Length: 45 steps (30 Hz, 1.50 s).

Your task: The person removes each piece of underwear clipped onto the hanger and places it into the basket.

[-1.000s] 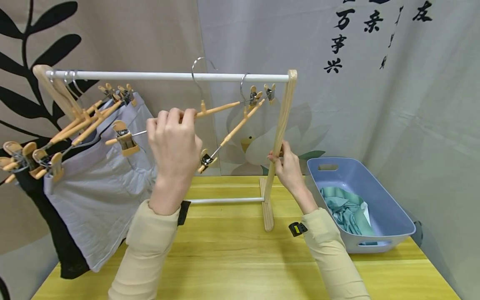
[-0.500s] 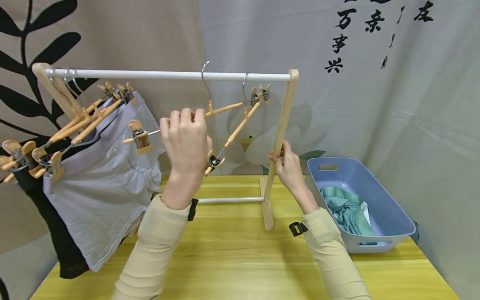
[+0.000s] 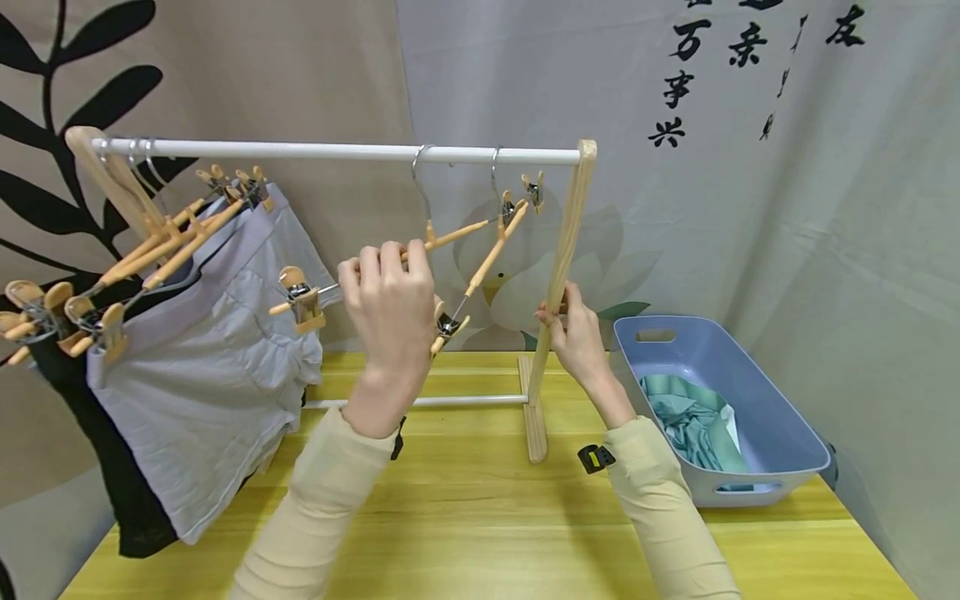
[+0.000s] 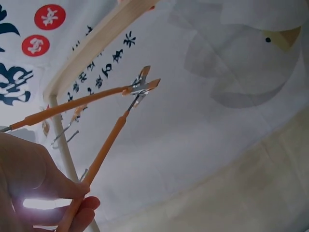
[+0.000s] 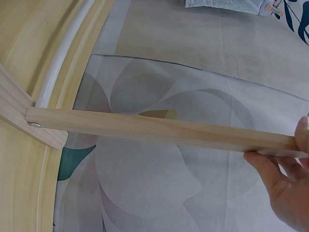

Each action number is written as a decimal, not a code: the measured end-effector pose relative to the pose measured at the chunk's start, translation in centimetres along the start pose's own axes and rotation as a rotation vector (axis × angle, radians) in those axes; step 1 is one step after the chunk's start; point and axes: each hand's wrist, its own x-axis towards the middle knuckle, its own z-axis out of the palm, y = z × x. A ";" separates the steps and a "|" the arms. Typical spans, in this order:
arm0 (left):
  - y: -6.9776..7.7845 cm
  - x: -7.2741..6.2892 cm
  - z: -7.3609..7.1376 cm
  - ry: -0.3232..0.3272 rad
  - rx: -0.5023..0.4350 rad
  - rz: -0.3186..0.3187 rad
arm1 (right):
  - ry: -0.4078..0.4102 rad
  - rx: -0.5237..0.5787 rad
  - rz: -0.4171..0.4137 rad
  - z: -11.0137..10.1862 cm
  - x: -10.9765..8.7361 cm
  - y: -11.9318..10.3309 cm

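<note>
My left hand [image 3: 393, 308] grips the wooden bar of a clip hanger [image 3: 457, 234], whose metal hook sits on the white rail [image 3: 300, 151] of a small garment rack. In the left wrist view, thumb and fingers pinch that orange-looking hanger bar [image 4: 104, 152]. A second bare clip hanger [image 3: 491, 254] hangs just to the right on the same rail. My right hand [image 3: 581, 333] holds the rack's right wooden post [image 3: 562, 242] at mid-height. The right wrist view shows its thumb and fingers around the post [image 5: 169, 131].
At the rack's left end, several clip hangers carry light grey shorts [image 3: 217, 375] and a black garment [image 3: 97, 450]. A blue basket [image 3: 780, 417] with green cloth [image 3: 690, 421] inside stands right of the rack on the wooden table [image 3: 480, 517]. Printed curtains hang behind.
My left hand has moved right and slightly down with the hanger. The hook, raised above the rail before, now rests on it. The right hand stays on the post.
</note>
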 end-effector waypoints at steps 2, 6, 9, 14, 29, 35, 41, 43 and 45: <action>0.3 -0.3 0.0 0.029 0.011 0.011 | -0.001 -0.006 -0.004 0.0 0.0 0.0; 0.8 -0.8 -0.2 0.058 0.000 0.046 | 0.001 -0.009 -0.011 0.0 0.1 0.0; 1.2 -1.3 -0.4 0.056 -0.037 0.076 | 0.006 -0.009 -0.013 0.1 0.1 0.1; 1.6 -2.1 -0.5 0.035 -0.101 0.127 | 0.006 -0.017 -0.005 0.1 0.1 0.1; 0.5 -5.1 -0.1 -0.182 -0.177 0.239 | -0.009 -0.013 0.024 0.3 0.0 0.0; -0.9 -5.7 0.4 -0.249 -0.207 0.177 | -0.008 -0.016 0.022 0.2 0.1 0.0; -2.4 -5.8 0.4 -0.339 -0.243 0.066 | -0.010 -0.003 0.022 0.1 0.0 0.0; -2.9 -5.8 0.5 -0.369 -0.237 0.035 | -0.010 -0.006 0.021 0.1 0.0 0.0; -3.3 -5.8 0.6 -0.372 -0.208 0.020 | -0.010 -0.010 0.019 0.0 0.0 0.0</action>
